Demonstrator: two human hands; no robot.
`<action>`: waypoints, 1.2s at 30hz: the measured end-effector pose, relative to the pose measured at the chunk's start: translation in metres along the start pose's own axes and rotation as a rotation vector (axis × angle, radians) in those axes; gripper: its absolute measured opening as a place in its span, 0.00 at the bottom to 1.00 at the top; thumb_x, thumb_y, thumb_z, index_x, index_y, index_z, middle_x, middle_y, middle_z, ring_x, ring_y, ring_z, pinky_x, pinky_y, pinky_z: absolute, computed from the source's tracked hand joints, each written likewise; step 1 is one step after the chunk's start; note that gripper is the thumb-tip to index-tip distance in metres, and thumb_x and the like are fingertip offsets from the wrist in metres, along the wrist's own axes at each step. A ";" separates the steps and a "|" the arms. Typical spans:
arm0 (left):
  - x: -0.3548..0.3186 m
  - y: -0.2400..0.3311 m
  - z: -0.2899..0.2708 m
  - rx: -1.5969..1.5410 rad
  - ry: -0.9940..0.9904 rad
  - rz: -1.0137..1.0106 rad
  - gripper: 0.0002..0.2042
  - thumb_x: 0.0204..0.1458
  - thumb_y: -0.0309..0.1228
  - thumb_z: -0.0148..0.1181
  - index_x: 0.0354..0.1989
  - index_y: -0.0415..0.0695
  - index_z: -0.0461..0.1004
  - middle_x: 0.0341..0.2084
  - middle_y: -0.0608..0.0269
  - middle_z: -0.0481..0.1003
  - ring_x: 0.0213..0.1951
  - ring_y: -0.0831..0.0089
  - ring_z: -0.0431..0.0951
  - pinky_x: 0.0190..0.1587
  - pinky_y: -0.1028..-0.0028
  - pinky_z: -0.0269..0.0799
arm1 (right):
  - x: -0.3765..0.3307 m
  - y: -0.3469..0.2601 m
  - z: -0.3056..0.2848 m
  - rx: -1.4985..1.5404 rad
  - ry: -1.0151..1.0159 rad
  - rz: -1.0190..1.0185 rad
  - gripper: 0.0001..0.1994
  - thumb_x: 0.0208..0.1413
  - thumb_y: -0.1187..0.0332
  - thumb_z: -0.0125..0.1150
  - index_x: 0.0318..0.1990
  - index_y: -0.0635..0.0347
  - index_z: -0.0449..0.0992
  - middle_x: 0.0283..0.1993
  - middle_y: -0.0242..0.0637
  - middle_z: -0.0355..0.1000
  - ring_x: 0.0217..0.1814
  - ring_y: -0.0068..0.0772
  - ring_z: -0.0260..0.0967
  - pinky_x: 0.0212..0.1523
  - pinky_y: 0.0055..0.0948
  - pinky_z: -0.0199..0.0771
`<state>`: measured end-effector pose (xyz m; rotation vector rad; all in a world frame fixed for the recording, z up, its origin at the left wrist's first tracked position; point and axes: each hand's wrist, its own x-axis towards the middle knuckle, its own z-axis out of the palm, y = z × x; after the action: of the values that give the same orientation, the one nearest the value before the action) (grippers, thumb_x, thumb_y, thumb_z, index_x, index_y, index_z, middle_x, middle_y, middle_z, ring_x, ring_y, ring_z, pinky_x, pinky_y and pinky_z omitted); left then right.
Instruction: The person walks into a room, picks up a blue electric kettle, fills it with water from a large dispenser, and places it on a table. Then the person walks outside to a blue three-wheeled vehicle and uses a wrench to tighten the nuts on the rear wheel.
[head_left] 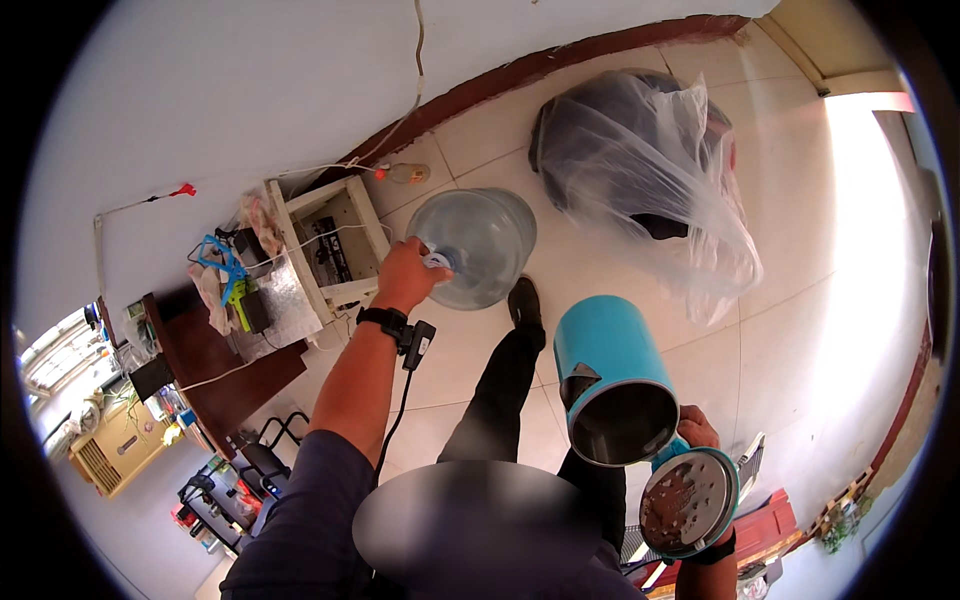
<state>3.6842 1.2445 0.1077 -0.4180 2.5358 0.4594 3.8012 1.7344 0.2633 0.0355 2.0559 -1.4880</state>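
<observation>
A large clear water-cooler bottle [490,250] stands on the floor ahead of me. My left hand [407,275] is closed at its neck, fingers by the white-rimmed mouth [437,262]. On the right, my right hand [698,428] grips a turquoise electric kettle [612,340] from the handle side; the handle itself is mostly hidden. The kettle's lid [690,503] hangs open toward me, its metal underside spotted with brownish marks. A dark interior shows through the kettle's open mouth, and I cannot tell whether it contains water.
Beyond the bottle, a clear plastic bag [650,150] wraps a dark bulky thing. A white wooden stool frame [330,245] stands left of the bottle, near a small bottle with an orange cap [405,173] by the wall. My shoe [525,303] is close to the large bottle.
</observation>
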 end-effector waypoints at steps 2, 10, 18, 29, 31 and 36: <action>-0.004 0.002 0.005 0.022 0.015 -0.001 0.28 0.34 0.43 0.78 0.39 0.36 0.75 0.35 0.44 0.77 0.39 0.50 0.79 0.42 0.59 0.75 | -0.006 0.009 -0.002 0.013 0.002 0.017 0.05 0.49 0.71 0.65 0.32 0.62 0.77 0.46 0.46 0.74 0.49 0.42 0.73 0.52 0.31 0.70; 0.000 0.002 0.000 0.036 0.030 -0.013 0.27 0.34 0.42 0.78 0.38 0.35 0.75 0.35 0.45 0.78 0.39 0.51 0.80 0.42 0.60 0.75 | -0.006 0.009 0.002 0.004 0.010 0.042 0.07 0.50 0.69 0.67 0.33 0.62 0.78 0.46 0.47 0.75 0.50 0.42 0.73 0.52 0.33 0.70; 0.001 0.005 -0.003 0.036 -0.077 -0.119 0.28 0.36 0.43 0.77 0.43 0.40 0.74 0.41 0.48 0.73 0.43 0.52 0.78 0.46 0.59 0.75 | -0.009 0.028 -0.003 0.064 -0.004 -0.004 0.08 0.50 0.68 0.67 0.33 0.64 0.77 0.47 0.50 0.74 0.51 0.43 0.72 0.55 0.34 0.68; -0.024 0.014 0.009 0.078 0.186 -0.074 0.19 0.43 0.36 0.73 0.39 0.38 0.76 0.37 0.46 0.78 0.38 0.50 0.80 0.40 0.58 0.75 | -0.007 0.023 -0.019 0.017 -0.017 -0.076 0.09 0.53 0.68 0.65 0.39 0.62 0.79 0.51 0.48 0.74 0.50 0.40 0.74 0.53 0.34 0.72; -0.034 0.006 0.012 0.020 0.181 -0.086 0.16 0.45 0.35 0.71 0.39 0.39 0.76 0.36 0.47 0.78 0.37 0.51 0.80 0.40 0.59 0.75 | -0.009 0.022 -0.023 -0.057 -0.073 -0.084 0.11 0.55 0.68 0.63 0.44 0.61 0.78 0.53 0.48 0.74 0.51 0.40 0.74 0.52 0.33 0.74; -0.102 0.016 0.015 -0.156 0.117 -0.130 0.15 0.48 0.36 0.68 0.39 0.40 0.77 0.33 0.50 0.78 0.37 0.56 0.79 0.41 0.62 0.74 | -0.033 0.008 -0.017 -0.066 -0.098 -0.045 0.14 0.58 0.66 0.59 0.50 0.60 0.74 0.56 0.47 0.71 0.53 0.40 0.73 0.52 0.34 0.76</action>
<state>3.7681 1.2857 0.1551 -0.6819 2.5732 0.6011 3.8236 1.7627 0.2754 -0.1085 2.0374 -1.4183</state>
